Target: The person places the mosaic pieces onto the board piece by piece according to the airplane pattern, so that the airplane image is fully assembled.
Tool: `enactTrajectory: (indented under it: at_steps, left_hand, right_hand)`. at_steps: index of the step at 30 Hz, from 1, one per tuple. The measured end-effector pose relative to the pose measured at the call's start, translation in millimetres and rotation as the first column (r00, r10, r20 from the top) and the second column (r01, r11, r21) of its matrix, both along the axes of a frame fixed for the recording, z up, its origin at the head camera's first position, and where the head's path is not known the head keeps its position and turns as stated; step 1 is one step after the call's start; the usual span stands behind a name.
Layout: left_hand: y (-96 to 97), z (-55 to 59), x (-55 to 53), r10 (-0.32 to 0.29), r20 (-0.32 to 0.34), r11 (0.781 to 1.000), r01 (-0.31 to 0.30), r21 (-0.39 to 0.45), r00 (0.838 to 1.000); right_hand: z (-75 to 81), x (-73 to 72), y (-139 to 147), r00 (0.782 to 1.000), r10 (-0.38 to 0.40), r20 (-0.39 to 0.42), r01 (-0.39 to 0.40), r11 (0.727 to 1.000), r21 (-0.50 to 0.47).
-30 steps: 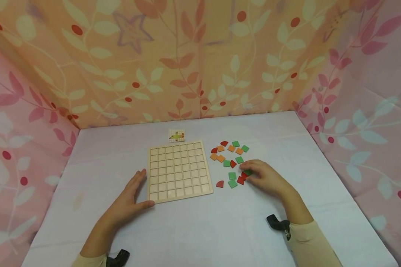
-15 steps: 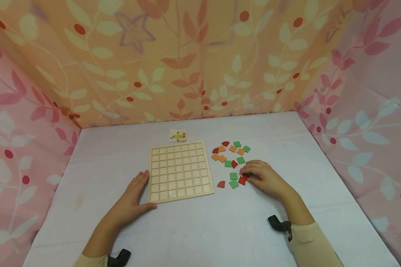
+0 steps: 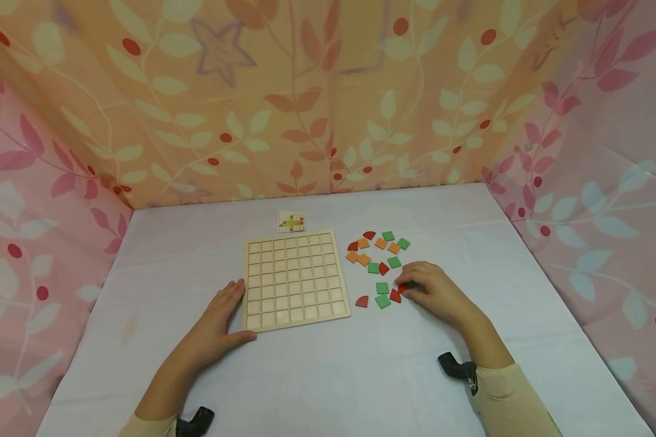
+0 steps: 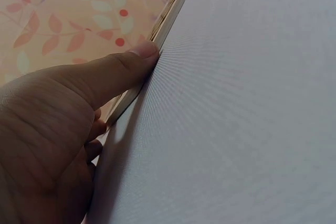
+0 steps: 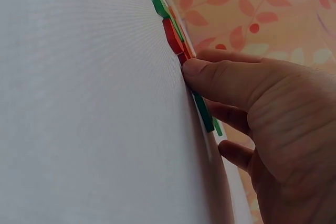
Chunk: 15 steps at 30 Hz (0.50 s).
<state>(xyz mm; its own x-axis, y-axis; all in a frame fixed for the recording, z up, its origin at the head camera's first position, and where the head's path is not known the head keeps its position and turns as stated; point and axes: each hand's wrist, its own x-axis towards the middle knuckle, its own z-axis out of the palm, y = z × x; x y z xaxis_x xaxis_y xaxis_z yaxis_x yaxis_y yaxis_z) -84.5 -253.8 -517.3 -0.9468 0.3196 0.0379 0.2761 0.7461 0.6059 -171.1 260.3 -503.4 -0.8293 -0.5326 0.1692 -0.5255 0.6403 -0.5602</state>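
Observation:
A wooden grid board (image 3: 297,280) lies on the white table with its square cells bare. My left hand (image 3: 209,331) rests against its left side, thumb at the near corner and straight fingers along the edge; the left wrist view has the thumb (image 4: 123,72) touching the rim. To the right of the board, my right hand (image 3: 438,292) pinches a red tile (image 3: 402,288) between thumb and fingers, low at the tabletop. A green tile (image 3: 412,284) shows partly under those fingers. Another red tile (image 3: 395,296) lies just left of the thumb.
Loose orange tiles (image 3: 380,243), green tiles (image 3: 382,287) and red quarter-round tiles (image 3: 362,301) are scattered between board and right hand. A small pattern card (image 3: 291,222) lies behind the board. Floral cloth (image 3: 306,103) hangs around the table's back and sides.
The red tile under my right fingertips has shifted slightly right, away from the neighbouring red tile. My left hand's fingers have come in against the board's edge and it stays there.

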Motion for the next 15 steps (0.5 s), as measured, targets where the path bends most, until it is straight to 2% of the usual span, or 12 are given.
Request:
enactTrajectory:
  at_steps: [5, 9, 15]
  left_hand:
    - [-0.5, 0.6, -0.1, 0.003, 0.035, 1.0, -0.003, -0.008, 0.999]
    - [-0.3, -0.1, -0.6, 0.003, 0.032, 1.0, -0.003, -0.011, 0.999]
    - [-0.3, 0.2, -0.9, 0.002, 0.037, 1.0, -0.002, -0.017, 0.999]
  right_hand:
    - [-0.5, 0.4, -0.6, 1.0, -0.021, 0.003, 0.021, 1.0, 0.0]
    - [0.6, 1.4, -0.1, 1.0, -0.028, -0.005, 0.028, 0.999, 0.015]
    - [3.0, 2.5, 3.3, 1.0, 0.005, -0.001, -0.005, 0.998, 0.067]
